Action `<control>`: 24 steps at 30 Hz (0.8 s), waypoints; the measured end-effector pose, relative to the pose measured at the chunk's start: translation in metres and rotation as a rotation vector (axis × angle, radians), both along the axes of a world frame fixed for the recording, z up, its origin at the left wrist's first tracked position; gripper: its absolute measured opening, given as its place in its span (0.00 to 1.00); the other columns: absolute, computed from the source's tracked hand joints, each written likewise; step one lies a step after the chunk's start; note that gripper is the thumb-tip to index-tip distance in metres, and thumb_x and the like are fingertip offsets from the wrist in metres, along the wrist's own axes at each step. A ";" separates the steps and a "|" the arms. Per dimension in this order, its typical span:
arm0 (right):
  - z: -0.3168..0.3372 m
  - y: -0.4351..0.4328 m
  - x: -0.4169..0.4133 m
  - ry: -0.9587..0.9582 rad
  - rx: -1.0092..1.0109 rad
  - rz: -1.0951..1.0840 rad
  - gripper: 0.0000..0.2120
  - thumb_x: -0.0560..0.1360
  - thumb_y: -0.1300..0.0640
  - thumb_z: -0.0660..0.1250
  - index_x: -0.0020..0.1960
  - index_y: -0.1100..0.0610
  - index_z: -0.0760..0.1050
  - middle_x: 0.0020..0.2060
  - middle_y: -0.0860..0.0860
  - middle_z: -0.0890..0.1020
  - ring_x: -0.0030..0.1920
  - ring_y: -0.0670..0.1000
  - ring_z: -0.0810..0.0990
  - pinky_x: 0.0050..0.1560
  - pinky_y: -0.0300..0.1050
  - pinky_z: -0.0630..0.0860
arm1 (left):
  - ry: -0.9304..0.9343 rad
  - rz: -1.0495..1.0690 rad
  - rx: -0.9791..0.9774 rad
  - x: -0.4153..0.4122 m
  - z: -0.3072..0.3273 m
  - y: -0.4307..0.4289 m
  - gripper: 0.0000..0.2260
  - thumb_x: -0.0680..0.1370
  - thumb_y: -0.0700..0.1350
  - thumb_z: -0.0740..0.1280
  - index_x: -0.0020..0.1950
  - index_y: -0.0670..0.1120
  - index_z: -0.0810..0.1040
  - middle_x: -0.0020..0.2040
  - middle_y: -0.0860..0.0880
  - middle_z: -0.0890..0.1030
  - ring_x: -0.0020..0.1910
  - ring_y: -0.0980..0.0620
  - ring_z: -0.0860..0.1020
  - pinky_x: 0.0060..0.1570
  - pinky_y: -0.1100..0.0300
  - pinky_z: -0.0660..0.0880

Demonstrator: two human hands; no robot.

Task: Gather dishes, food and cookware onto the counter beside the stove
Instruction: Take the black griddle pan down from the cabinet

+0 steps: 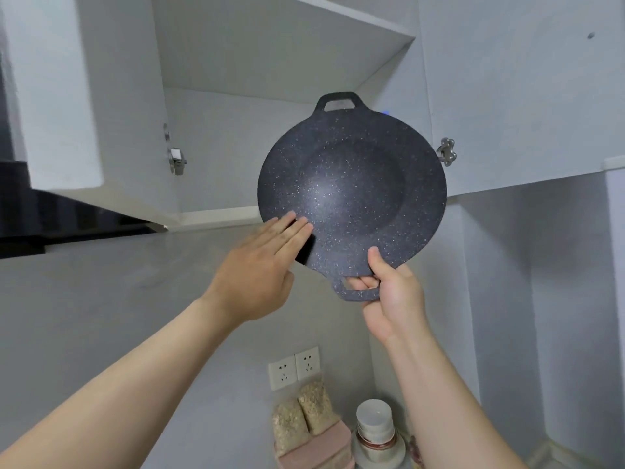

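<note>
Head camera: right hand [389, 299] grips the speckled pan [351, 198] by its near handle (thumb on top); left hand [257, 262] lays straight fingers flat against the left rim.

Both arms reach up, left grip [260, 262] flat-fingered, right grip [389, 299] curled, thumb pinching.

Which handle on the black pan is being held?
The bottom handle of the pan: the right hand grips it through the loop. The top handle, up by the cupboard, has nothing on it.
</note>
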State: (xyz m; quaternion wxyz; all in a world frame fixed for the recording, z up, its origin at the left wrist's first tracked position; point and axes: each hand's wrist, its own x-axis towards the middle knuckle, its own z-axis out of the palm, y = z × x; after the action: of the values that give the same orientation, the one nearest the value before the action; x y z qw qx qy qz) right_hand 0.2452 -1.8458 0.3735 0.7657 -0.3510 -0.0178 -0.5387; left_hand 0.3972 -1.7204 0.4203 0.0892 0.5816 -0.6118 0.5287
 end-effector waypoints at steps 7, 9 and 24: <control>-0.038 0.011 -0.016 -0.046 0.052 0.092 0.16 0.78 0.61 0.66 0.65 0.63 0.74 0.53 0.60 0.85 0.50 0.59 0.85 0.49 0.55 0.82 | 0.067 -0.195 -0.134 -0.034 -0.002 0.005 0.23 0.79 0.42 0.59 0.75 0.38 0.69 0.75 0.43 0.70 0.77 0.45 0.64 0.75 0.47 0.62; -0.049 0.018 -0.018 -0.052 0.070 0.107 0.13 0.79 0.62 0.65 0.63 0.60 0.75 0.53 0.60 0.85 0.50 0.58 0.86 0.47 0.53 0.83 | 0.048 -0.243 -0.161 -0.043 -0.001 0.007 0.22 0.80 0.41 0.61 0.74 0.38 0.70 0.74 0.42 0.70 0.77 0.45 0.64 0.75 0.47 0.62; -0.081 0.040 -0.017 -0.071 0.160 0.221 0.23 0.76 0.57 0.66 0.69 0.61 0.73 0.54 0.60 0.85 0.47 0.55 0.86 0.38 0.46 0.83 | -0.465 -0.549 -0.612 -0.122 0.018 0.074 0.18 0.73 0.35 0.61 0.59 0.40 0.83 0.64 0.42 0.79 0.68 0.40 0.75 0.68 0.45 0.71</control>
State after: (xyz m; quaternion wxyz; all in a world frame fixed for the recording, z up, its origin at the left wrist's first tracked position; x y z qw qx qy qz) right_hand 0.2280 -1.8056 0.2921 0.8448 -0.2653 -0.0407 -0.4628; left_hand 0.2748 -1.6467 0.4381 0.2537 0.2114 -0.5627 0.7579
